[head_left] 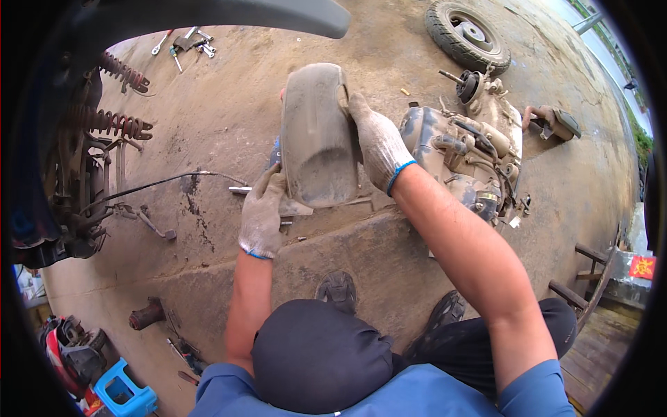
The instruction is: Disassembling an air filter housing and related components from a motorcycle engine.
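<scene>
A: In the middle of the concrete floor (pixel 229 104), a squatting person holds a dusty grey mudguard-like cover (pixel 316 135) upright, just above the ground. What are the hands doing?

B: The right hand (pixel 377 142), in a dirty white work glove, is closed over the cover's edge at about two o'clock of it. The left hand (pixel 262 212), gloved the same, sits at the cover's lower corner, around seven o'clock, fingers curled down; whether it grips the cover or only steadies it, one cannot tell.

A: And around them?

B: At three o'clock of the cover lies a grimy scooter engine (pixel 465 163), just beside the right forearm. A small wheel (pixel 467 35) lies well apart, toward one o'clock. At nine o'clock stands the rear of a scooter frame with rusty red springs (pixel 118 124), a cable (pixel 160 182) trailing from it toward the hands. Loose wrenches (pixel 187 43) lie far off at eleven o'clock.

A: Which step does that look like?

B: Judging by the grip, the cover is being lifted clear or turned over for inspection, free of the machine. The next move seems to call for a firm two-handed hold and a spot on the floor free of the small bolts (pixel 292 224) lying under it.
</scene>
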The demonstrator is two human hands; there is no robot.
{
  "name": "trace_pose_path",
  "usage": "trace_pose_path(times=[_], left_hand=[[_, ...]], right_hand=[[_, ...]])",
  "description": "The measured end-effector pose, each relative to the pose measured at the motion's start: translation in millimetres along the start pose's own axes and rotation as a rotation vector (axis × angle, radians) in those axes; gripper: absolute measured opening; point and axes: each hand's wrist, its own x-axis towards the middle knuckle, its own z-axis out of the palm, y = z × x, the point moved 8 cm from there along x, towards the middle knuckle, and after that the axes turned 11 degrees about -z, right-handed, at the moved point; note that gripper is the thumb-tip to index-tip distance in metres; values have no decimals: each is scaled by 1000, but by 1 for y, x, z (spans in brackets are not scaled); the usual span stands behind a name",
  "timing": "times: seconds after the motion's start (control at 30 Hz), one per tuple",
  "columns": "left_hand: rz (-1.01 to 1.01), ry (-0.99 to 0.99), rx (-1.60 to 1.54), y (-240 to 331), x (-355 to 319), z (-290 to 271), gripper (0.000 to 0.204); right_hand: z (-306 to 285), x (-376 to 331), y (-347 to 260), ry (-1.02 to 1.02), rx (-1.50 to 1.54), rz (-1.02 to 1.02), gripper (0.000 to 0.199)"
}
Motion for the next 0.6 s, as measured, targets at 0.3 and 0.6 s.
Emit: trace_pose_path(times=[0.3, 0.6], left_hand=[[-1, 120, -379, -62, -18, -140, 35], [58, 388, -397, -29, -20, -106, 28]], right_hand=[[-2, -57, 213, -458, -1282, -352, 30], [-2, -60, 146, -335, -640, -172, 19]])
